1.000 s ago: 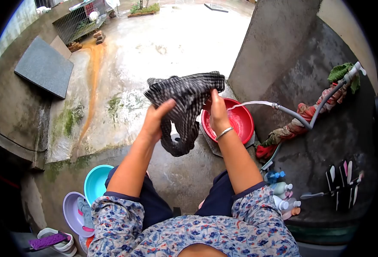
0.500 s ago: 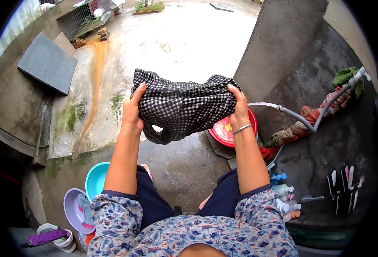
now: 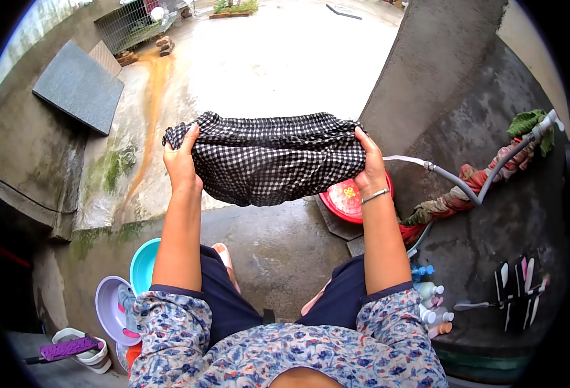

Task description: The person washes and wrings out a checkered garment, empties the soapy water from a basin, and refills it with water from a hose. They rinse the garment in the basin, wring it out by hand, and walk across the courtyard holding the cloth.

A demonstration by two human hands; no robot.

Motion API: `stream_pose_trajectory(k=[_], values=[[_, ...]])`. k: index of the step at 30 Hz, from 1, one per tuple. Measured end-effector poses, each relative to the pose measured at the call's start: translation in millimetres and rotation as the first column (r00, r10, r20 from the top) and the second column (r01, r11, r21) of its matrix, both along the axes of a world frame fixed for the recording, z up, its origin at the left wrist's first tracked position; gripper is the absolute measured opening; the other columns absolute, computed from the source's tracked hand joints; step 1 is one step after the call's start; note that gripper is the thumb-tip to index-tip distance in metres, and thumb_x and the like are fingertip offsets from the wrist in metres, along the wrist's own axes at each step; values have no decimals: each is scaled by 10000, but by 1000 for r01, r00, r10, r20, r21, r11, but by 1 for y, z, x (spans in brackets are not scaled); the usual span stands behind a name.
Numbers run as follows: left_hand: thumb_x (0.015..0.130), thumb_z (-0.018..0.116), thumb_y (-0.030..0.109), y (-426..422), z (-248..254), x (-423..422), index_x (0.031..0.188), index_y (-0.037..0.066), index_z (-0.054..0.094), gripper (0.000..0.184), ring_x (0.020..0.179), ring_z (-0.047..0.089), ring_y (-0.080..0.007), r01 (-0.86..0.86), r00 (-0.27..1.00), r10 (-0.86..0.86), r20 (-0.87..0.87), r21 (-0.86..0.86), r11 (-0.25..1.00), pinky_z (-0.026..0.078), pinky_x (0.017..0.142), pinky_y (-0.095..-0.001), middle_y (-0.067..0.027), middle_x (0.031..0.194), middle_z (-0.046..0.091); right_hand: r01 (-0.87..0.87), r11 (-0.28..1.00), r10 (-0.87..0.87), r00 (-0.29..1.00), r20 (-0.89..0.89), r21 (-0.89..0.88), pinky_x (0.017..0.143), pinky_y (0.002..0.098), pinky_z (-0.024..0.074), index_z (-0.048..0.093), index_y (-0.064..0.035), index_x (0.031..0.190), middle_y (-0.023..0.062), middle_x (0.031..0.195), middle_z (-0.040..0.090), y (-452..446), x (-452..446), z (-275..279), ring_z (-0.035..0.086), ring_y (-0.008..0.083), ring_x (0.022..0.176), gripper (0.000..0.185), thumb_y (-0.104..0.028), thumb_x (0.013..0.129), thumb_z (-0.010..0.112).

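Observation:
A black-and-white checked garment (image 3: 278, 161) with a gathered, elastic-looking top edge is stretched out in the air in front of me. My left hand (image 3: 182, 158) grips its left end, thumb on top, with a bunched bit of cloth sticking out beyond the fingers. At the right end, my right hand (image 3: 370, 161) clasps the cloth with the thumb over the near side. The fingers of both hands are partly hidden behind the fabric. Below and beyond my right wrist sits a red basin (image 3: 344, 205), partly covered by the garment and my hand.
To my left stand a turquoise basin (image 3: 144, 265), a lilac basin (image 3: 109, 307) with cloth in it and a white bucket (image 3: 81, 362). On the right are a grey hose pipe (image 3: 456, 184), several bottles (image 3: 433, 291) and a brush (image 3: 471, 305). A grey slab (image 3: 81, 87) leans left.
My hands have moved apart, the left one outward, pulling the garment wider. Its gathered edge is straighter now, and the loop hanging at the lower left no longer shows.

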State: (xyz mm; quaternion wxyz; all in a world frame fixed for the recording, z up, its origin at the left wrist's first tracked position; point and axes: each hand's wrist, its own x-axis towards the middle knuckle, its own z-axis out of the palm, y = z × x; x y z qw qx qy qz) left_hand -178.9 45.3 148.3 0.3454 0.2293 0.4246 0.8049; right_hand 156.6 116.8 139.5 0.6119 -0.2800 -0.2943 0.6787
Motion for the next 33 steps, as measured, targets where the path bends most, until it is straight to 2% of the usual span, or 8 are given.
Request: stream_pose_trajectory(k=[11,18,21,23,25,26,29,33], values=[[787,715,59,-6,5,8,967,47,576,228,793,620,-147,70,998,-70,-5,113,991,499,726,-278,-45,900,642,-34,999,35,998,-50,9,802,319,514,642,-47,1021,71,1000,667,-6,-9,3,639,188,888,212,-199,897,561],[771,737,92,-4,-4,21,981,36,572,273,799,607,-161,6,999,-4,52,-38,999,487,738,-294,-58,923,637,-110,994,111,988,-106,15,854,340,496,583,-87,1132,54,1086,636,-18,-27,10,610,197,972,274,-255,920,544],[780,732,113,-1,-18,35,1015,39,562,299,822,607,-168,134,984,-122,130,-85,987,489,747,-300,-66,945,634,-116,959,95,991,92,260,900,352,482,478,-63,1269,66,1131,607,-48,-58,25,597,189,1000,384,-194,916,553],[792,719,112,0,-27,52,1076,20,515,361,891,617,-203,227,960,-200,198,-123,966,507,805,-345,-89,1003,620,-304,905,107,838,535,297,949,344,445,409,-75,1346,62,1229,544,-84,-79,35,555,194,1074,538,-92,855,627],[888,603,256,7,-50,62,1117,0,501,358,971,612,-254,376,884,-309,351,-142,915,501,890,-397,-154,1056,610,-584,422,-212,680,702,693,1049,375,343,406,-74,1348,131,1461,316,-95,-106,28,357,282,1321,617,-135,804,690],[893,580,265,10,-61,67,1125,-1,498,363,981,607,-256,456,821,-365,438,-119,882,497,897,-399,-155,1063,608,-703,378,-202,572,795,602,1062,377,325,458,-72,1303,148,1480,275,-110,-114,28,326,303,1342,560,-152,804,697],[909,512,293,7,-56,84,1151,-3,491,383,1011,593,-264,634,588,-546,597,79,769,484,919,-405,-159,1085,602,-795,448,-166,374,912,408,1048,377,347,512,-56,1251,160,1453,311,-135,-125,31,387,340,1291,467,-287,861,627],[929,421,329,-3,-29,98,1185,-7,481,427,1051,574,-273,732,346,-709,614,296,614,467,948,-413,-164,1114,595,-731,473,-149,484,862,492,1000,380,394,523,-71,1250,156,1401,390,-128,-117,29,453,313,1237,387,-268,918,539]])
